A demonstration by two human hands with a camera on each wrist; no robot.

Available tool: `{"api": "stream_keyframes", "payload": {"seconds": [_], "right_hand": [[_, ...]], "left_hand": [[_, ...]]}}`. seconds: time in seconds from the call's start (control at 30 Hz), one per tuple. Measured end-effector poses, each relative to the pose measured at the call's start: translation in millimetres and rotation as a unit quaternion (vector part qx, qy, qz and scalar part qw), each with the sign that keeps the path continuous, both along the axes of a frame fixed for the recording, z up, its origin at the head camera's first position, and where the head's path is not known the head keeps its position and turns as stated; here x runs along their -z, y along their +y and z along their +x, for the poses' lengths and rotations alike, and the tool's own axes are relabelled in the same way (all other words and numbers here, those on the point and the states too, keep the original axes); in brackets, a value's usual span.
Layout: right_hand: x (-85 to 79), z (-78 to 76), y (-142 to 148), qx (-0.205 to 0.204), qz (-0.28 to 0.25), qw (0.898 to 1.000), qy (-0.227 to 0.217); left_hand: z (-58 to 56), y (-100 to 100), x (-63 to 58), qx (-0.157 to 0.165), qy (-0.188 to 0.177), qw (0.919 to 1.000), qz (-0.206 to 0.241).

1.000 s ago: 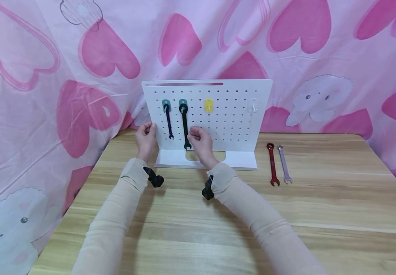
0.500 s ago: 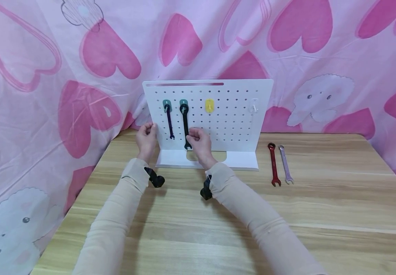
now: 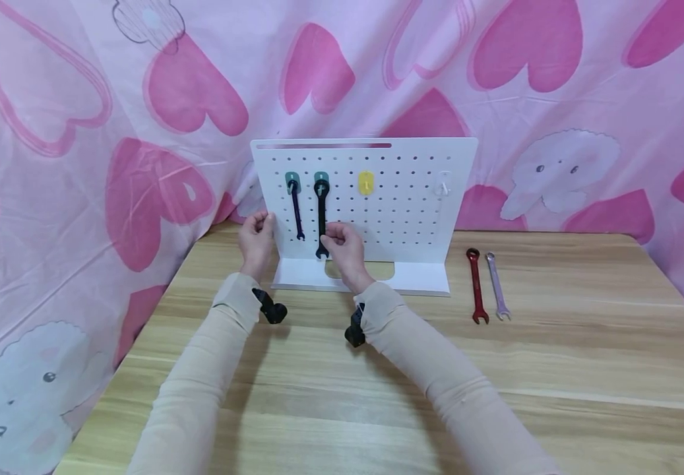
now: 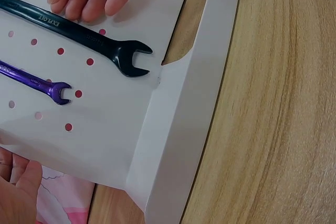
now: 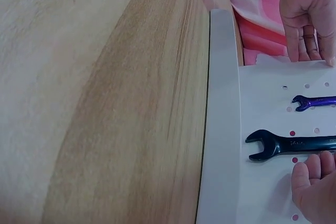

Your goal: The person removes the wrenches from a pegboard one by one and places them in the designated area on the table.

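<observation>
A white pegboard [image 3: 401, 227] stands on the table. From its green hooks hang a small purple combination wrench [image 3: 297, 214] and a larger black combination wrench [image 3: 321, 218], open ends down. My left hand [image 3: 256, 243] grips the board's left edge, thumb towards the front; its other fingers are partly hidden. Close to the black wrench's lower shank is my right hand [image 3: 346, 251], its fingers loosely bent. Its fingertips [image 4: 113, 6] appear to touch the shank's side without curling round it.
A yellow hook [image 3: 366, 183] and a clear hook [image 3: 443, 185] are on the board's right part. A red wrench [image 3: 477, 287] and a silver-purple wrench [image 3: 498, 287] lie right of the board on the wooden table [image 3: 585, 356]. A pink heart-print cloth [image 3: 555, 86] hangs behind.
My right hand has moved slightly left against the black wrench, whose lower end has swung left on its hook. The left hand keeps its place, and the head view has shifted slightly.
</observation>
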State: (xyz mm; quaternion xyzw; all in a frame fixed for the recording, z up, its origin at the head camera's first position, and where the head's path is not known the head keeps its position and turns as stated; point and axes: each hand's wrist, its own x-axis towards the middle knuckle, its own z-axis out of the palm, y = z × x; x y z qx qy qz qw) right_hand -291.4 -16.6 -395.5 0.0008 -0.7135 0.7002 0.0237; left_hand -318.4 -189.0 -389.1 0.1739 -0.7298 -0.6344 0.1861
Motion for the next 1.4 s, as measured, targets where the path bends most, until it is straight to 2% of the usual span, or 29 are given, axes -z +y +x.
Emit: {"api": "stream_keyframes", "payload": {"seconds": [0.2,0.47,0.83,1.4], "right_hand": [[-0.3,0.3,-2.1,-0.004,-0.014,1.000,-0.005],[1.0,-0.9,-6.5,-0.001,-0.016,1.000,-0.006],[-0.3,-0.4,-9.5,0.017,-0.020,0.999,-0.021],[1.4,0.6,-6.2,0.019,-0.007,1.000,-0.013]], "left_hand": [[-1.6,-0.3,1.4,-0.001,0.011,0.9998,0.019],[-0.4,0.5,1.5,0.000,0.017,0.9998,0.014],[1.9,0.3,0.6,0.006,0.002,1.0000,0.000],[3.9,1.4,-1.9,0.005,-0.007,0.9999,0.007]]}}
